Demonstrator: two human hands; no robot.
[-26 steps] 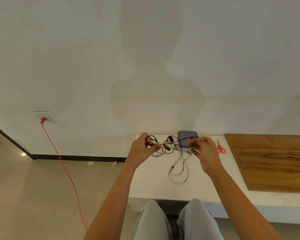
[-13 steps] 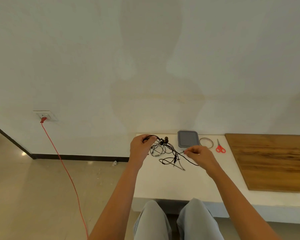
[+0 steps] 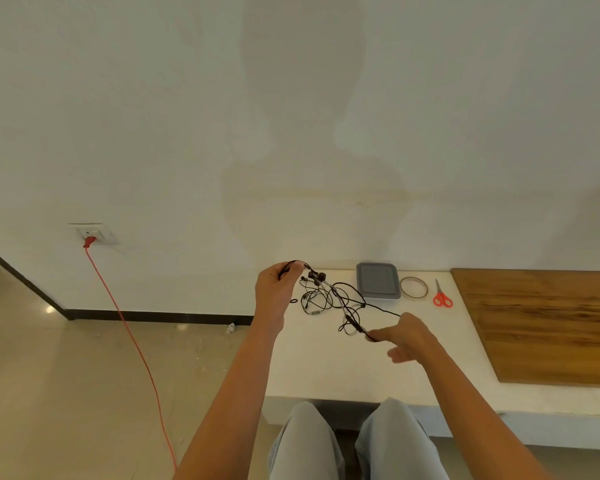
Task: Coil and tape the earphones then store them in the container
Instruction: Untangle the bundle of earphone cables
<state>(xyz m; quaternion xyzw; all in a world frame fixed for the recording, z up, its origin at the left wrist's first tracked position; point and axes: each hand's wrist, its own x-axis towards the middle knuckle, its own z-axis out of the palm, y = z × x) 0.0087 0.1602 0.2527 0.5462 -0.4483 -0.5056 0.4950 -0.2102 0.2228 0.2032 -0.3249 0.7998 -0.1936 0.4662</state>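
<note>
My right hand [image 3: 407, 336] pinches one black strand between thumb and forefinger, the other fingers loose. My left hand [image 3: 276, 289], raised, grips another part of the cord. Between them the earphones [image 3: 329, 296] sag in a tangle over the middle of the white ledge [image 3: 326, 372]. Pulling apart now could cinch the loops into knots or strain the thin wire. A swinging loop might snag the container [image 3: 378, 280], tape [image 3: 413, 287] or scissors [image 3: 442, 297] along the far edge.

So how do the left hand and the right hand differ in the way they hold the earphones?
The left hand is higher, curled around the earphones near the earbuds. The right hand is lower and nearer the person, pinching the cable with its other fingers spread. Both hold the same earphones.
</note>
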